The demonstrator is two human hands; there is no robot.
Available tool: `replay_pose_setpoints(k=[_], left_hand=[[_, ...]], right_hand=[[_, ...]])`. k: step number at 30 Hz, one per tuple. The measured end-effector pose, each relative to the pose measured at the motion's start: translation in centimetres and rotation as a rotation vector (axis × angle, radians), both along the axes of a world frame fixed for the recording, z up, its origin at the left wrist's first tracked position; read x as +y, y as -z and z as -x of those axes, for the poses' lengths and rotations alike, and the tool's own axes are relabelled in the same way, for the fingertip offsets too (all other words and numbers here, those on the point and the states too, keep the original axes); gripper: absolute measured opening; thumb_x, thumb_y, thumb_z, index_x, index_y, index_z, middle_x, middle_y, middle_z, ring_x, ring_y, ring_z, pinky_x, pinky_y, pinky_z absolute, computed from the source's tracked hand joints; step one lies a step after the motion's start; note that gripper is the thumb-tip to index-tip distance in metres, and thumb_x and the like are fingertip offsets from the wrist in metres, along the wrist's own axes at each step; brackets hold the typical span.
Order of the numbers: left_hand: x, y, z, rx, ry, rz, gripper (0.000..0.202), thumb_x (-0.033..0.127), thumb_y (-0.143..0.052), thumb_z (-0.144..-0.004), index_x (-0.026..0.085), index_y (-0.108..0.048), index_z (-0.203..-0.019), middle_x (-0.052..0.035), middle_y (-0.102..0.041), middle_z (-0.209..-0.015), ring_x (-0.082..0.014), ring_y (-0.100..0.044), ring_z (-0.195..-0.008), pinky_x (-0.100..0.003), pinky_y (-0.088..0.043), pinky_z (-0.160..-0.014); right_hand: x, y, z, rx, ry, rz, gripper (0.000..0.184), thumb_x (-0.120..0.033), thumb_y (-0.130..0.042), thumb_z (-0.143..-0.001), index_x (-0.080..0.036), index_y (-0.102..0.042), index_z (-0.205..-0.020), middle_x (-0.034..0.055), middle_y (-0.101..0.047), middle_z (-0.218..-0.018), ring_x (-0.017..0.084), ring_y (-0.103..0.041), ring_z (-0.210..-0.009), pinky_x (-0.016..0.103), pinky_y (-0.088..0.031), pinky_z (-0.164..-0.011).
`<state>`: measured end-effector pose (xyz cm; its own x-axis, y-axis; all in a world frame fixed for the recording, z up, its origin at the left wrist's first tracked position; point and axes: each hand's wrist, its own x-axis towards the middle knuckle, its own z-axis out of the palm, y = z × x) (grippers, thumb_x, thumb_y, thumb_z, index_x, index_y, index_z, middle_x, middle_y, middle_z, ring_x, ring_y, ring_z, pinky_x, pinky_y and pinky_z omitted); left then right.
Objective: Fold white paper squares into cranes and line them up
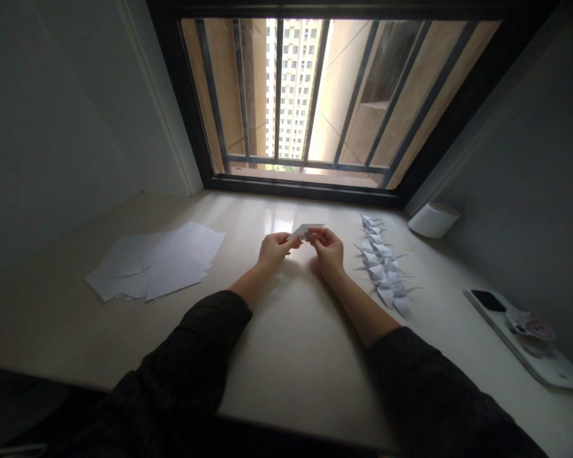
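Both of my hands are raised a little above the pale desk (286, 343), pinching one small folded piece of white paper (307, 229) between them. My left hand (274, 248) grips its left end with closed fingers. My right hand (328, 249) grips its right end, fingers curled. A row of several finished white paper cranes (382, 267) lies just right of my right hand. A loose spread of white paper sheets (157, 264) lies to the left of my left hand.
A barred window (315, 102) runs along the far edge of the desk. A white round object (433, 219) sits at the back right corner. A white tablet-like slab (530, 346) with a dark phone (488, 300) and a small round thing (537, 329) on it lies at the right.
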<state>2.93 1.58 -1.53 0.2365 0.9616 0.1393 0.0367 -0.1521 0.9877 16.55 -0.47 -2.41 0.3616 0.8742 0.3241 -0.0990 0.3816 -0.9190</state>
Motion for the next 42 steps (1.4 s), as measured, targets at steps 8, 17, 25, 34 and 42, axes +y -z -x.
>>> replay_pose_setpoints(k=[8,17,25,34,42], left_hand=[[-0.3,-0.3,0.0,-0.018,-0.023,0.006,0.038,0.051,-0.068,-0.065,0.015,-0.07,-0.075,-0.0091,-0.071,-0.075,-0.0207,-0.066,-0.076,-0.024,-0.042,-0.054],[0.2,0.0,-0.1,-0.064,0.001,0.1,0.037,0.05,-0.069,-0.065,0.015,-0.071,-0.076,-0.0114,-0.071,-0.078,-0.0225,-0.067,-0.079,-0.024,-0.041,-0.055],[0.2,0.5,0.2,0.084,0.007,-0.066,0.038,0.052,-0.07,-0.062,0.016,-0.071,-0.073,-0.0074,-0.07,-0.073,-0.0177,-0.064,-0.067,-0.024,-0.043,-0.055],[0.2,-0.3,0.3,-0.008,-0.04,-0.115,0.034,0.049,-0.068,-0.067,0.016,-0.069,-0.077,-0.0051,-0.068,-0.069,-0.0159,-0.063,-0.065,-0.025,-0.045,-0.058],[0.6,-0.3,0.3,-0.249,-0.113,0.043,0.04,0.044,-0.073,-0.063,0.014,-0.059,-0.085,-0.0076,-0.069,-0.071,-0.0203,-0.068,-0.07,-0.029,-0.05,-0.062]], right_hand=[[-0.1,-0.1,0.1,0.128,-0.101,-0.011,0.041,-0.036,-0.081,-0.052,-0.021,-0.047,-0.071,-0.0039,-0.063,-0.065,0.014,-0.062,-0.063,0.029,-0.049,-0.068],[0.2,0.2,0.3,0.142,0.029,-0.006,0.042,-0.04,-0.073,-0.059,-0.022,-0.035,-0.064,-0.0063,-0.055,-0.057,0.011,-0.056,-0.056,0.027,-0.047,-0.063],[0.4,0.8,-0.1,-0.057,0.047,-0.038,0.027,-0.04,-0.061,-0.073,-0.024,-0.044,-0.086,-0.0047,-0.055,-0.067,0.013,-0.056,-0.064,0.027,-0.046,-0.066],[-0.5,0.5,0.2,-0.362,-0.027,-0.054,0.014,-0.034,-0.05,-0.083,-0.027,-0.048,-0.095,-0.0032,-0.059,-0.075,0.014,-0.056,-0.066,0.027,-0.043,-0.065],[-1.1,-0.5,0.4,-0.41,-0.047,-0.105,0.029,-0.039,-0.071,-0.068,-0.025,-0.062,-0.091,0.0022,-0.066,-0.096,0.016,-0.06,-0.075,0.03,-0.048,-0.071]])
